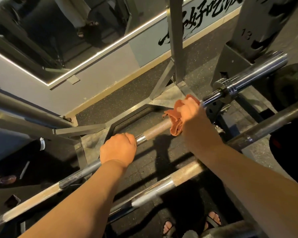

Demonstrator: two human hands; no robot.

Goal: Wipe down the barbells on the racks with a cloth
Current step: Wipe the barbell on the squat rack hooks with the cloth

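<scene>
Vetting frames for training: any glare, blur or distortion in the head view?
Head view: dim, warm light; glare streaks on the chrome barbell sleeve; bright strip along the mirror edge; rack post leans, wide-angle skew; arm shadows on the floor; left hand, right hand and cloth reasonably sharp.

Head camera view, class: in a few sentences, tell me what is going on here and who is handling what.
A person is wiping a barbell. The right hand grips a rust-coloured cloth wrapped round the shaft, close to the loading sleeve. The left hand grips the same bar further along, by its smooth part, apparently steadying it. A second barbell lies nearer the person, and neither hand touches it.
</scene>
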